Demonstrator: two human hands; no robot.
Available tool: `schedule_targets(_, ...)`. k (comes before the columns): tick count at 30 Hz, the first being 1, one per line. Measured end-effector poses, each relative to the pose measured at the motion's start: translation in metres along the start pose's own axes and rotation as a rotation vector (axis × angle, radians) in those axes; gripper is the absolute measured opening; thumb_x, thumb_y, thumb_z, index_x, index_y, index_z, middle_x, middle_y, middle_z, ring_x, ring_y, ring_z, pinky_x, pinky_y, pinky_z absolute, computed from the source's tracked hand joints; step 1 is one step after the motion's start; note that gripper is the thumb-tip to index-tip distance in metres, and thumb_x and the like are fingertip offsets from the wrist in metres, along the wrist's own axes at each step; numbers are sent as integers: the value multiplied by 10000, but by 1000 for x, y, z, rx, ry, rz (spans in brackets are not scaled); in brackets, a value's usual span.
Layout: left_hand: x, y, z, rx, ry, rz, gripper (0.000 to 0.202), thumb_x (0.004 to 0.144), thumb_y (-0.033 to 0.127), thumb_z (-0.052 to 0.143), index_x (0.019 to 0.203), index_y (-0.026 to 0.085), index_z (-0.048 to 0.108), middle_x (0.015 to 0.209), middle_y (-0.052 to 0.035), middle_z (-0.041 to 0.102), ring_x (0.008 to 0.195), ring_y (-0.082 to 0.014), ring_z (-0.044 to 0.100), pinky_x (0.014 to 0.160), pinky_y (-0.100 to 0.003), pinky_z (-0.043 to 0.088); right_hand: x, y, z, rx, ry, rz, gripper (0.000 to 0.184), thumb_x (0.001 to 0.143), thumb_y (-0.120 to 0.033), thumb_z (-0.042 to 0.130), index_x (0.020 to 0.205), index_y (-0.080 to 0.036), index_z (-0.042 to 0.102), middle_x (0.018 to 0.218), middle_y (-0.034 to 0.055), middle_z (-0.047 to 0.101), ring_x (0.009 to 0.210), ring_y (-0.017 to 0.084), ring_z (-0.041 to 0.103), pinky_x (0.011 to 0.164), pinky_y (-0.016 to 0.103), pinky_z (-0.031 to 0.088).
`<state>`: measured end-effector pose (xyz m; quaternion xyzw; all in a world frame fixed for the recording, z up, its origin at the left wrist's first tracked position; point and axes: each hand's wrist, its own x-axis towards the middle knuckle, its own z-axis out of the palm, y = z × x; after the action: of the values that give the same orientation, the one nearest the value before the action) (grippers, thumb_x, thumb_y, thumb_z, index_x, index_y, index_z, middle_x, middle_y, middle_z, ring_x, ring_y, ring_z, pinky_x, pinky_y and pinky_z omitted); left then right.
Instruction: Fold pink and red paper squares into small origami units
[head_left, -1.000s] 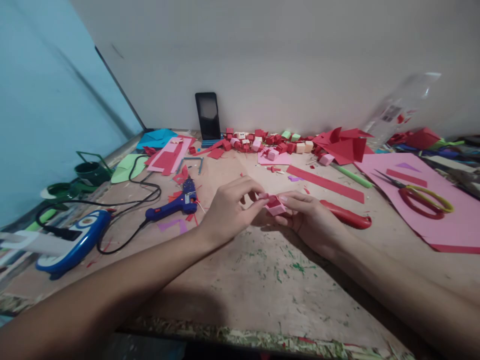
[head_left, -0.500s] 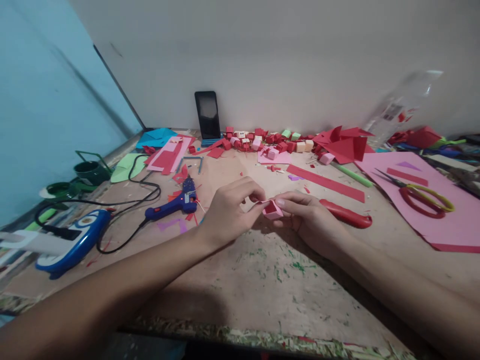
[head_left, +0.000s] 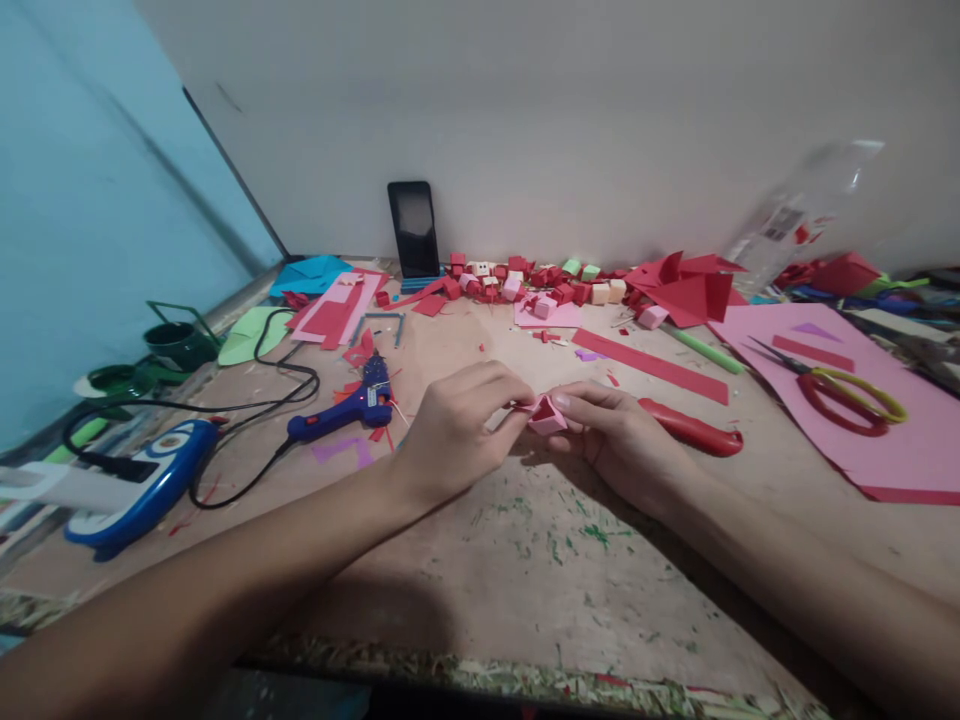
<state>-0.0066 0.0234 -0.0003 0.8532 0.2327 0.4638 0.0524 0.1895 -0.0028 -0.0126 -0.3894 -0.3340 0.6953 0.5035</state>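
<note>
Between my two hands, above the middle of the table, is a small pink paper box (head_left: 548, 420) with a red inside and an open top. My left hand (head_left: 469, 425) pinches its left edge between thumb and fingers. From the other side my right hand (head_left: 611, 425) grips it, the thumb on its upper right edge and the fingers partly hidden below. A red-handled tool (head_left: 694, 428) lies just behind my right hand. To the left of my left hand rests a blue glue gun (head_left: 345, 408) with a black cord.
Scissors (head_left: 851, 395) lie on pink paper (head_left: 892, 455) at the right. Several small paper cubes (head_left: 540, 305) line the back, near a black phone (head_left: 413, 230) leaning on the wall. A red strip (head_left: 652, 366) and a plastic bottle (head_left: 806, 215) are beyond my right hand.
The upper left edge of the pink paper box has been drawn inward, and its opening looks narrower and more triangular. My left fingers have curled closer onto that edge.
</note>
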Motion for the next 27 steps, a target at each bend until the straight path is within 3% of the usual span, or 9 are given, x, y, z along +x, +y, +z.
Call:
schedule_targets(8, 0, 7, -1, 33, -24, -119, 135, 877, 56, 630, 826, 181, 628, 787, -8, 683, 734, -155, 647, 696, -279, 503, -2, 1, 4, -24, -88, 0, 134, 771, -244, 908, 841, -165, 825, 780, 52, 788, 668, 139, 727, 665, 237, 617)
schedule_targets(12, 2, 10, -1, -11, -26, -187, 157, 861, 40, 630, 805, 185, 604, 772, 4, 663, 732, -146, 635, 693, -263, 495, -2, 0, 5, -13, -60, 21, 159, 748, -255, 925, 825, -161, 823, 785, 56, 790, 695, 140, 742, 676, 216, 619)
schedule_targets(16, 1, 10, -1, -35, -36, -170, 189, 836, 18, 641, 774, 186, 583, 774, 9, 655, 745, -145, 634, 703, -261, 497, -2, -1, 3, -5, -24, 14, 177, 722, -266, 942, 802, -166, 819, 778, 40, 781, 684, 133, 741, 666, 195, 628)
schedule_targets(23, 2, 13, -3, -100, -22, -113, 77, 923, 104, 670, 877, 162, 693, 862, -45, 742, 820, -167, 701, 771, -293, 552, 2, 2, -3, 5, -3, -29, 185, 729, -275, 935, 812, -170, 808, 776, 45, 773, 674, 143, 730, 667, 217, 631)
schedule_targets(27, 4, 17, -6, -175, -24, -164, 93, 958, 153, 652, 931, 163, 740, 930, -70, 796, 856, -185, 741, 824, -321, 590, 2, 2, -3, 29, -1, -45, 158, 762, -292, 914, 800, -191, 799, 743, 25, 758, 641, 131, 703, 655, 220, 625)
